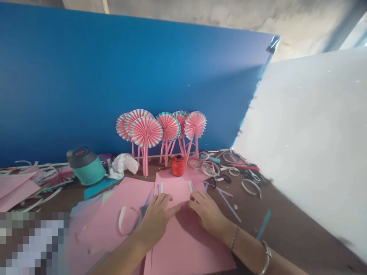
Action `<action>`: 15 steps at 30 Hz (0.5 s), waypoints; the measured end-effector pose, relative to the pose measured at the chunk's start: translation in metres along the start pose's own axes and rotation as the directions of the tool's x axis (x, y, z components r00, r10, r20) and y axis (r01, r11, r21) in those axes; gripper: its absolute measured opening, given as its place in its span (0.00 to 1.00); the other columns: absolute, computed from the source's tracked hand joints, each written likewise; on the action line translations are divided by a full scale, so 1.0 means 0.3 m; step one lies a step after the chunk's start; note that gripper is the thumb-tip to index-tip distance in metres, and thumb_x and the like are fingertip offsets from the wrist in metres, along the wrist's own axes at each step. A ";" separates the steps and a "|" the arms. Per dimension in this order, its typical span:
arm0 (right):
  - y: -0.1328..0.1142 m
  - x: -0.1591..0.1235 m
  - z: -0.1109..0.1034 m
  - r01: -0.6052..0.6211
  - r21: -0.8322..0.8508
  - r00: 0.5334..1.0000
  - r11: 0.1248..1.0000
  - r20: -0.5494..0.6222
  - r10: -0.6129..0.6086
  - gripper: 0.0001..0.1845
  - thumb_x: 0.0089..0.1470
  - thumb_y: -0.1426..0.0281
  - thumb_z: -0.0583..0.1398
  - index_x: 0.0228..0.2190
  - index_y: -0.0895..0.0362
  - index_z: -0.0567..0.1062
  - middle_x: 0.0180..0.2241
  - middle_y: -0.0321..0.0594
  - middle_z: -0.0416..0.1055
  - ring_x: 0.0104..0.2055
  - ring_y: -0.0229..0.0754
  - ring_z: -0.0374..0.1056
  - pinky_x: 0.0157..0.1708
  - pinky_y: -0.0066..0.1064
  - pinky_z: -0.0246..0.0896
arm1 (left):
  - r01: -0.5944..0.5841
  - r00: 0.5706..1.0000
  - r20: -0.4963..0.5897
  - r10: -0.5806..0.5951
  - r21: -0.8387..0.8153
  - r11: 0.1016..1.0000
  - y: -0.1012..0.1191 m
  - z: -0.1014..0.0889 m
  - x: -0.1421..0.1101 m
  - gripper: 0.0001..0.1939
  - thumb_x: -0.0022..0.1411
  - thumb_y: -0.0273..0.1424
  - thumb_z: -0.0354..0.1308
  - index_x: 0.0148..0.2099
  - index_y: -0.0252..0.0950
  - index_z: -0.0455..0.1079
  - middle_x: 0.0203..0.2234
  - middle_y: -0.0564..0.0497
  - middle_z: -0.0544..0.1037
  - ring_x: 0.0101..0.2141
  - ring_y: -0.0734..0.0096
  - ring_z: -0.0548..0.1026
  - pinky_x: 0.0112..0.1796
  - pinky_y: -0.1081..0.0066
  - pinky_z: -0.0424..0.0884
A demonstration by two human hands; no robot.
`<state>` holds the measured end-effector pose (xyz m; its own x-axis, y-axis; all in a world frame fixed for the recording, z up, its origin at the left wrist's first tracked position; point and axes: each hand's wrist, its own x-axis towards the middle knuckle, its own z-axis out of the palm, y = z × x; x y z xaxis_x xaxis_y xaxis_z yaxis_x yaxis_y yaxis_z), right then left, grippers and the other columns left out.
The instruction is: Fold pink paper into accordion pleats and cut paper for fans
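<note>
My left hand (157, 214) and my right hand (208, 214) face each other over a strip of pink paper (175, 191) with pale striped side edges. The fingers of both hands are bent onto it, thumbs close together at its near edge, gripping the paper there. The fingertips partly cover that edge, so a fold cannot be made out. Beneath lies a larger pink sheet (189, 252). Just beyond the strip stands a small red container (178, 166) with a dark top. Dark-handled scissors (212, 182) rest right of the strip.
Several pleated pink paper fans (146, 131) on sticks stand against the blue board (86, 76). Left are a teal-and-grey container (87, 168), crumpled white material (124, 165) and loose pink sheets (114, 214). Paper strips (210, 168) and offcuts lie at right, near a white panel (312, 145).
</note>
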<state>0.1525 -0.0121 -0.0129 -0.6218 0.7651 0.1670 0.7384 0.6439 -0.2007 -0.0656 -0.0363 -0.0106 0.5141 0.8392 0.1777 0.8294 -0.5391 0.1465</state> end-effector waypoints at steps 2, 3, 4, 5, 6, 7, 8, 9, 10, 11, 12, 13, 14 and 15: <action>-0.003 0.001 0.000 0.076 -0.054 0.995 0.996 0.065 -0.072 0.14 0.53 0.79 0.52 0.38 0.55 0.72 0.37 0.41 0.67 0.40 0.43 0.58 0.38 0.35 0.48 | -0.063 0.998 0.032 0.061 0.037 0.997 0.000 -0.011 0.000 0.27 0.56 0.16 0.47 0.53 0.49 0.66 0.45 0.49 0.68 0.45 0.63 0.64 0.43 0.63 0.58; -0.003 0.003 -0.001 0.093 -0.066 0.992 0.993 0.089 -0.087 0.13 0.53 0.79 0.52 0.37 0.55 0.73 0.36 0.40 0.68 0.39 0.43 0.58 0.37 0.35 0.47 | -0.073 0.996 0.047 0.070 0.054 0.996 -0.002 -0.018 -0.001 0.25 0.56 0.17 0.47 0.51 0.48 0.67 0.44 0.49 0.69 0.45 0.63 0.64 0.42 0.63 0.58; -0.003 0.004 -0.003 0.099 -0.077 0.990 0.992 0.106 -0.091 0.13 0.53 0.78 0.53 0.37 0.55 0.73 0.35 0.40 0.68 0.39 0.43 0.58 0.37 0.35 0.47 | -0.071 0.996 0.059 0.067 0.071 0.995 -0.005 -0.027 -0.001 0.23 0.56 0.18 0.49 0.49 0.46 0.69 0.43 0.49 0.69 0.44 0.62 0.64 0.42 0.63 0.58; -0.002 0.005 -0.007 0.096 -0.086 0.989 0.992 0.117 -0.086 0.12 0.52 0.77 0.54 0.36 0.56 0.74 0.35 0.40 0.69 0.38 0.43 0.59 0.36 0.35 0.47 | -0.061 0.996 0.071 0.054 0.089 0.994 -0.008 -0.035 -0.002 0.19 0.56 0.19 0.50 0.45 0.44 0.71 0.41 0.48 0.70 0.43 0.62 0.64 0.41 0.62 0.58; -0.002 0.006 -0.012 0.090 -0.093 0.989 0.992 0.124 -0.078 0.11 0.51 0.76 0.55 0.36 0.56 0.74 0.34 0.40 0.69 0.38 0.43 0.59 0.36 0.36 0.47 | -0.043 0.996 0.082 0.034 0.107 0.993 -0.013 -0.044 -0.003 0.16 0.56 0.20 0.51 0.41 0.42 0.73 0.39 0.48 0.70 0.42 0.61 0.64 0.41 0.62 0.58; -0.002 0.005 -0.016 0.086 -0.097 0.989 0.992 0.129 -0.073 0.10 0.51 0.75 0.56 0.36 0.56 0.74 0.35 0.41 0.69 0.38 0.43 0.59 0.36 0.36 0.47 | -0.024 0.995 0.095 0.013 0.122 0.992 -0.017 -0.053 -0.004 0.13 0.56 0.20 0.51 0.36 0.40 0.74 0.38 0.47 0.71 0.41 0.61 0.64 0.40 0.61 0.58; -0.003 0.004 -0.021 0.083 -0.100 0.989 0.992 0.133 -0.069 0.10 0.50 0.75 0.56 0.35 0.56 0.75 0.35 0.41 0.69 0.38 0.43 0.60 0.37 0.36 0.48 | -0.006 0.994 0.105 -0.008 0.130 0.992 -0.023 -0.060 -0.005 0.12 0.55 0.20 0.51 0.31 0.39 0.74 0.36 0.47 0.71 0.40 0.61 0.64 0.39 0.62 0.58; -0.003 0.002 -0.024 0.080 -0.103 0.989 0.991 0.133 -0.066 0.10 0.50 0.75 0.56 0.35 0.56 0.75 0.35 0.41 0.69 0.38 0.43 0.60 0.37 0.36 0.48 | 0.010 0.994 0.109 -0.025 0.134 0.991 -0.029 -0.066 -0.006 0.12 0.55 0.19 0.51 0.28 0.38 0.73 0.34 0.47 0.71 0.38 0.62 0.64 0.38 0.62 0.58; -0.004 0.001 -0.027 0.076 -0.106 0.989 0.991 0.131 -0.062 0.11 0.49 0.76 0.56 0.35 0.56 0.75 0.35 0.41 0.69 0.38 0.43 0.61 0.38 0.36 0.49 | 0.029 0.994 0.105 -0.043 0.135 0.990 -0.036 -0.070 -0.006 0.13 0.54 0.18 0.51 0.26 0.37 0.72 0.33 0.47 0.71 0.37 0.62 0.65 0.37 0.62 0.58; -0.003 -0.001 -0.027 0.070 -0.111 0.990 0.991 0.128 -0.056 0.12 0.49 0.76 0.56 0.35 0.56 0.75 0.35 0.42 0.70 0.38 0.43 0.61 0.38 0.36 0.50 | 0.054 0.993 0.093 -0.067 0.132 0.990 -0.043 -0.072 -0.006 0.13 0.53 0.18 0.51 0.24 0.37 0.71 0.31 0.47 0.72 0.37 0.62 0.65 0.36 0.62 0.57; -0.001 -0.002 -0.025 0.068 -0.117 0.991 0.991 0.126 -0.053 0.12 0.49 0.77 0.55 0.36 0.56 0.75 0.36 0.42 0.70 0.38 0.44 0.62 0.38 0.35 0.51 | 0.090 0.992 0.075 -0.100 0.126 0.988 -0.051 -0.073 -0.006 0.13 0.52 0.18 0.51 0.23 0.37 0.71 0.30 0.47 0.72 0.36 0.62 0.65 0.36 0.62 0.57; 0.003 -0.003 -0.022 0.067 -0.123 0.991 0.990 0.126 -0.052 0.13 0.49 0.79 0.55 0.36 0.57 0.75 0.36 0.43 0.70 0.39 0.44 0.62 0.38 0.35 0.52 | 0.133 0.989 0.056 -0.141 0.121 0.984 -0.060 -0.074 -0.006 0.13 0.51 0.18 0.51 0.23 0.37 0.70 0.28 0.46 0.72 0.36 0.61 0.65 0.36 0.62 0.58; 0.008 -0.003 -0.017 0.065 -0.129 0.991 0.990 0.125 -0.049 0.13 0.49 0.79 0.54 0.35 0.58 0.75 0.36 0.44 0.70 0.38 0.44 0.63 0.38 0.35 0.54 | 0.178 0.982 0.036 -0.183 0.120 0.977 -0.069 -0.075 -0.007 0.12 0.51 0.18 0.50 0.22 0.37 0.70 0.27 0.46 0.72 0.35 0.61 0.66 0.36 0.62 0.58; 0.013 -0.002 -0.012 0.062 -0.131 0.992 0.989 0.120 -0.046 0.12 0.49 0.80 0.54 0.33 0.59 0.75 0.36 0.45 0.70 0.38 0.44 0.63 0.37 0.35 0.55 | 0.222 0.974 0.015 -0.226 0.119 0.968 -0.077 -0.075 -0.009 0.12 0.51 0.18 0.50 0.23 0.37 0.70 0.26 0.46 0.73 0.35 0.61 0.66 0.36 0.62 0.58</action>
<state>0.1567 -0.0099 -0.0104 -0.6821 0.7289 0.0587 0.7263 0.6846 -0.0619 -0.0909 -0.0276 0.0075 0.3168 0.9402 0.1253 0.9429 -0.3265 0.0658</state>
